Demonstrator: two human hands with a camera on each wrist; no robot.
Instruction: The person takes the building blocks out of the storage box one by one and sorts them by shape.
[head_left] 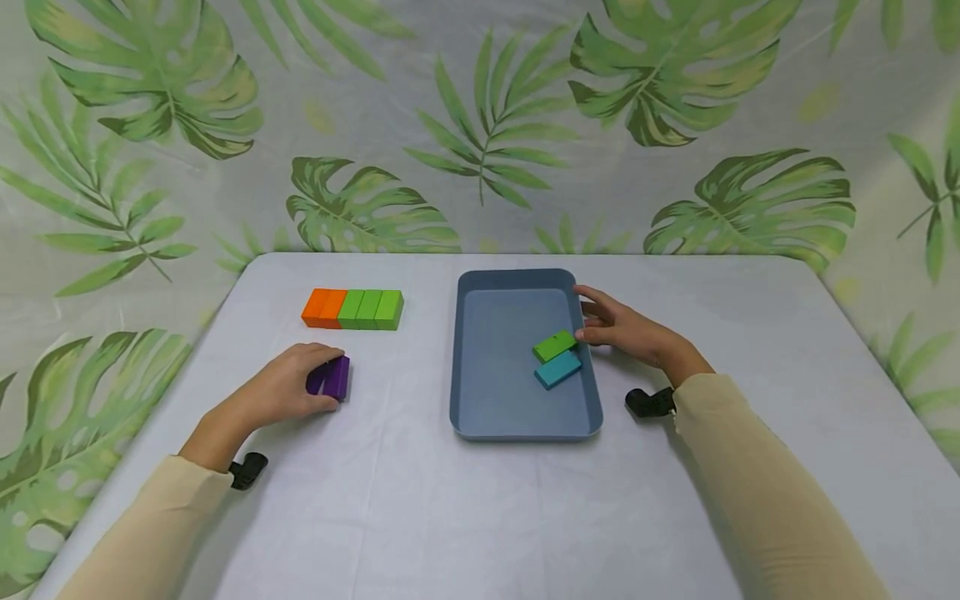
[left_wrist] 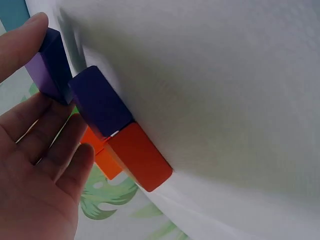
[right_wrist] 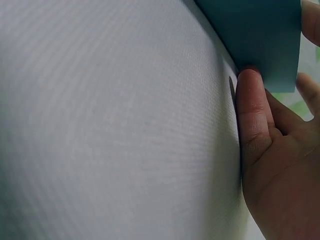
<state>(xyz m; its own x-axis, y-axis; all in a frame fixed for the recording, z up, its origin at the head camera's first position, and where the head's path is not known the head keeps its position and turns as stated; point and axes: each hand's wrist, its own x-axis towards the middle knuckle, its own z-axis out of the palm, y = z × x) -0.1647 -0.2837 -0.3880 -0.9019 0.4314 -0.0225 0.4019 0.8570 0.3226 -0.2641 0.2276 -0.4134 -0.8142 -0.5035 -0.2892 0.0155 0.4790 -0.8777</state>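
In the head view, my left hand (head_left: 288, 385) pinches a purple block (head_left: 337, 379) between thumb and fingers, left of the tray. The left wrist view shows this held purple block (left_wrist: 50, 70) apart from a second purple block (left_wrist: 101, 100), which adjoins an orange block (left_wrist: 140, 156); the left hand covers that orange block in the head view. My right hand (head_left: 622, 327) rests against the right side of the blue-grey tray (head_left: 495, 425), thumb and forefinger at its rim. Fingers (right_wrist: 252, 105) touch the outer wall in the right wrist view. Inside lie a green block (head_left: 554, 346) and a turquoise block (head_left: 558, 369).
Behind the left hand, two orange blocks (head_left: 324, 308) and several green blocks (head_left: 371, 309) stand in a touching row on the white-covered table (head_left: 420, 517). A leaf-patterned cloth (head_left: 495, 125) hangs beyond the far edge. Each wrist wears a small black camera (head_left: 649, 403).
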